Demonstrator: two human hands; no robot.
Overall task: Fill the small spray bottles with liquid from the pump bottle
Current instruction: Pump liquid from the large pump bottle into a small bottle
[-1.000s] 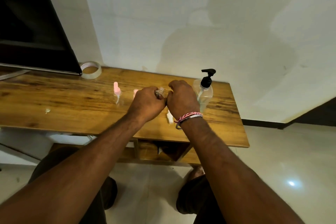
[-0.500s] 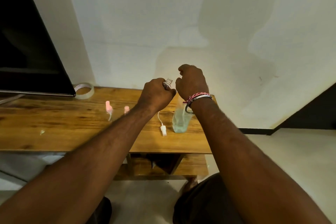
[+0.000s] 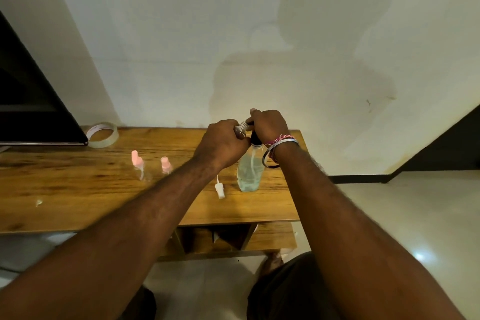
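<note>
Pump bottle (image 3: 250, 173) stands upright on the table (image 3: 65, 189) near its right end, about half full of pale liquid, with the right hand (image 3: 270, 125) curled over its black pump head so that the head itself is mostly hidden. The left hand (image 3: 223, 143) grips a small clear spray bottle (image 3: 242, 127), tilted, its threaded open neck held right against the pump's spout. A second ago both hands worked together lower down on the table beside the pump bottle, whose head stood free; half a second ago they had risen and the right hand had come above the pump. Now the right hand sits down on the pump and the small bottle's neck meets the spout, so I judge the opening step is over and the pumping is about to start or just starting. Whether any liquid is passing yet I cannot tell, as the fingers hide the spout. A white sprayer cap (image 3: 220, 187) with its thin tube lies on the table just left of the pump bottle, probably the top taken off the held bottle. Two more spray bottles with pink tops (image 3: 137, 161) (image 3: 165, 163) stand further left, capped, so likely to be filled later. A tape roll (image 3: 102, 134) lies at the back by a dark screen (image 3: 31, 101).
</note>
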